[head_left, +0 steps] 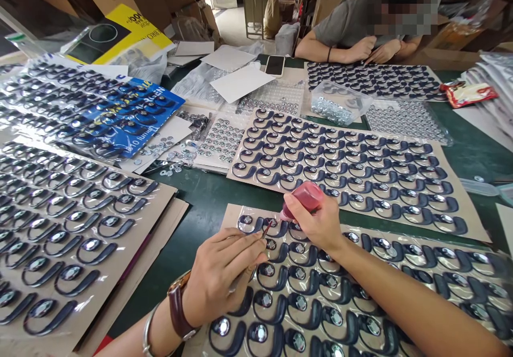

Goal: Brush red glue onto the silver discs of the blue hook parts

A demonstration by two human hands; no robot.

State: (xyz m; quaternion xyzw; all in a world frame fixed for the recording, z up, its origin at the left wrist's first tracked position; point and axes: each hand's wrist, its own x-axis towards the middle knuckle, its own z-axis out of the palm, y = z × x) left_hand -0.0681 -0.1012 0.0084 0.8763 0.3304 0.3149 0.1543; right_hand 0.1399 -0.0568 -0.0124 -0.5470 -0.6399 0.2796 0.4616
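Observation:
My right hand (320, 223) is wrapped round a small red squeeze bottle (305, 199), tilted with its nozzle end down to the left. My left hand (228, 271), wearing a watch (178, 303) and a bangle, pinches a thin pointed tool (266, 231); its exact kind is unclear. Its tip is at a shiny round disc near the upper left corner of the front card (232, 212). Rows of dark hook-shaped pieces (309, 314) with shiny discs lie under clear film on this card. My forearms hide part of it.
Similar filled cards lie behind (476, 223) and in a stack at left (160, 196). A bag of metal parts (334, 108), loose washers (170, 170), white paper sheets (242, 82) and a phone (275, 66) are farther back. Across the table, a person (344, 31) bends over another card.

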